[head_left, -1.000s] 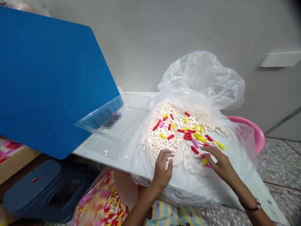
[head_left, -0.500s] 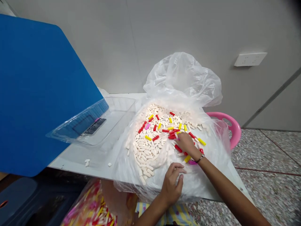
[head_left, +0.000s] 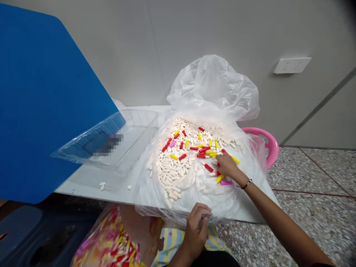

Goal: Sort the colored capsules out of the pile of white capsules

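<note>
Many white pieces [head_left: 174,168] lie heaped on a clear plastic bag [head_left: 217,85] spread over the table. Red, yellow and pink tubes, such as a pink one [head_left: 226,182] and a yellow one [head_left: 219,178], are scattered on the right part of the heap. My right hand [head_left: 227,165] reaches down among these tubes, its fingers bent over a red one; whether they grip anything is hidden. At the table's front edge my left hand [head_left: 197,226] rests with fingers curled and thumb near the fingertips, and anything between them is too small to make out.
A clear plastic tray [head_left: 133,139] stands on the left of the white table [head_left: 91,185], beside a blue panel [head_left: 50,104]. A pink stool [head_left: 271,148] is at the right. Below the front edge hangs a bag of coloured tubes [head_left: 119,244].
My right hand has shifted slightly right over the tubes, uncovering yellow ones and the pink one. My left hand has drawn back toward the table edge, its fingers more curled. The view has shifted slightly.
</note>
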`<state>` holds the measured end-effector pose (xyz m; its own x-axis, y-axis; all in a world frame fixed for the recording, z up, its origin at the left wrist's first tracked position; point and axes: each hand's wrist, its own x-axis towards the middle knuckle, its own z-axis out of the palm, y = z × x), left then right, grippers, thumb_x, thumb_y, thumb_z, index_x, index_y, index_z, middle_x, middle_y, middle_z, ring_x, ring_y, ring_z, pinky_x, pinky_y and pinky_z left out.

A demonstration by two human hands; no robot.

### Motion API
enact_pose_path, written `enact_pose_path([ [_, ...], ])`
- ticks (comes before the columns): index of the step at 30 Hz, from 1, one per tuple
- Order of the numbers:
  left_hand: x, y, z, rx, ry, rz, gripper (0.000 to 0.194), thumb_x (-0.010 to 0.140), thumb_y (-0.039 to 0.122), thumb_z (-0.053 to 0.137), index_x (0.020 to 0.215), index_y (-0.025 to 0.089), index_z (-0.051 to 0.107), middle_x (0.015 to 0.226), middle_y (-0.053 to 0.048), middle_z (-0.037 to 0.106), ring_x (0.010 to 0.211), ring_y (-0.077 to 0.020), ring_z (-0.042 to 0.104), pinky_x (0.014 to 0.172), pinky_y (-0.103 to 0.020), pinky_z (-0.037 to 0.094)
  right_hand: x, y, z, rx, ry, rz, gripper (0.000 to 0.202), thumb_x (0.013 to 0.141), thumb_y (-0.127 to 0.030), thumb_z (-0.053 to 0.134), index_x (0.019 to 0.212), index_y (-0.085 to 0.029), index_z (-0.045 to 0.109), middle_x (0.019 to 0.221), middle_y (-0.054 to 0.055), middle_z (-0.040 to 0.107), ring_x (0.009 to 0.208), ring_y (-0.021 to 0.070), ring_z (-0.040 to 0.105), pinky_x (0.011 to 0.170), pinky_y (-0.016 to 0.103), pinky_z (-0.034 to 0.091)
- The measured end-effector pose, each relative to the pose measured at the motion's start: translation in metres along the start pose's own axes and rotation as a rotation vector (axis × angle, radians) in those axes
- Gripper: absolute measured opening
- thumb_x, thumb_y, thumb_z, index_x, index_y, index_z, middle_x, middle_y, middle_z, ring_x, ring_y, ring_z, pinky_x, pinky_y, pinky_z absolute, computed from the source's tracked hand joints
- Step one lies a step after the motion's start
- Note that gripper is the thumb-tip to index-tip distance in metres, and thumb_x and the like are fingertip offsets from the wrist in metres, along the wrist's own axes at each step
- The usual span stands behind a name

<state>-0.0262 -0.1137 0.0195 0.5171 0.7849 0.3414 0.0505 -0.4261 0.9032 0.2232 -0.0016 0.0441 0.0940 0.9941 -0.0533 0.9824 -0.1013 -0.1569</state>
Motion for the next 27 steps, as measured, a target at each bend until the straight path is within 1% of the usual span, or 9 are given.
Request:
enact_pose_path([
  [3,-0.005,0.002,0.003,0.004,0.012,-0.006,0.019,0.09,0.015,0.04,0.09,0.017,0.058,0.09,-0.006,0.057,0.087,-0.0151,0.055,0.075,-0.026,0.043,0.001,-0.002,0.0,0.051,-0.007,0.006,0.01,0.073,-0.022,0.057,0.081,-0.014,0.058,0.082,0.01,0.063,0.078,0.0212,0.056,0.057,0.026,0.029],
  [7,-0.012,0.0,-0.001,-0.002,0.035,-0.044,0.019,0.091,0.017,0.04,0.089,0.017,0.058,0.09,-0.006,0.056,0.087,-0.0158,0.055,0.075,-0.027,0.043,0.0,0.003,-0.006,0.235,0.036,0.094,0.021,0.077,-0.037,0.056,0.076,-0.016,0.057,0.077,0.006,0.063,0.067,0.0165,0.054,0.054,0.025,0.03],
  [11,-0.016,-0.002,-0.007,0.009,0.07,-0.048,0.019,0.091,0.018,0.04,0.088,0.017,0.058,0.089,-0.006,0.056,0.088,-0.0164,0.055,0.076,-0.028,0.043,-0.009,0.023,-0.021,0.396,0.176,0.197,0.03,0.087,-0.041,0.042,0.075,-0.016,0.056,0.073,0.005,0.064,0.064,0.0154,0.056,0.056,0.024,0.035],
  [13,-0.018,-0.003,-0.009,0.008,0.078,-0.054,0.019,0.091,0.019,0.04,0.088,0.017,0.058,0.088,-0.006,0.056,0.087,-0.0165,0.055,0.076,-0.028,0.044,-0.018,0.033,-0.027,0.341,0.214,0.27,0.026,0.086,-0.036,0.043,0.078,-0.016,0.057,0.077,0.007,0.066,0.069,0.0168,0.059,0.058,0.024,0.036],
  [16,-0.019,-0.004,-0.009,-0.003,0.076,-0.074,0.019,0.091,0.02,0.04,0.09,0.017,0.058,0.09,-0.007,0.056,0.085,-0.0162,0.055,0.075,-0.028,0.044,-0.032,0.034,-0.025,0.078,0.06,0.406,0.023,0.082,-0.035,0.05,0.085,-0.015,0.061,0.091,0.015,0.067,0.082,0.0238,0.062,0.06,0.027,0.037],
  [19,-0.02,-0.005,-0.008,-0.002,0.063,-0.089,0.02,0.091,0.022,0.039,0.091,0.017,0.058,0.09,-0.007,0.056,0.083,-0.016,0.056,0.074,-0.028,0.044,-0.04,0.022,-0.015,-0.018,-0.114,0.458,0.026,0.081,-0.033,0.051,0.094,-0.013,0.061,0.096,0.018,0.066,0.086,0.027,0.063,0.06,0.029,0.038],
  [21,-0.022,-0.004,-0.007,-0.003,0.051,-0.091,0.02,0.092,0.022,0.039,0.091,0.017,0.058,0.09,-0.007,0.056,0.082,-0.0157,0.055,0.073,-0.028,0.044,-0.042,0.014,-0.012,-0.023,-0.12,0.449,0.026,0.081,-0.026,0.048,0.099,-0.012,0.059,0.099,0.018,0.065,0.088,0.0263,0.063,0.061,0.028,0.038],
  [24,-0.024,-0.003,-0.007,-0.008,0.034,-0.1,0.021,0.092,0.023,0.039,0.091,0.016,0.058,0.088,-0.007,0.056,0.08,-0.0154,0.055,0.071,-0.027,0.044,-0.042,0.008,-0.018,-0.02,-0.035,0.381,0.03,0.08,-0.019,0.044,0.108,-0.011,0.053,0.101,0.016,0.064,0.088,0.0244,0.062,0.06,0.028,0.036],
  [27,-0.026,-0.003,-0.008,-0.002,0.026,-0.113,0.021,0.092,0.024,0.038,0.092,0.016,0.058,0.087,-0.006,0.056,0.078,-0.0151,0.054,0.071,-0.027,0.043,-0.045,0.002,-0.024,0.028,0.0,0.059,0.031,0.078,-0.014,0.047,0.108,-0.013,0.051,0.097,0.012,0.064,0.086,0.0216,0.059,0.063,0.027,0.035],
])
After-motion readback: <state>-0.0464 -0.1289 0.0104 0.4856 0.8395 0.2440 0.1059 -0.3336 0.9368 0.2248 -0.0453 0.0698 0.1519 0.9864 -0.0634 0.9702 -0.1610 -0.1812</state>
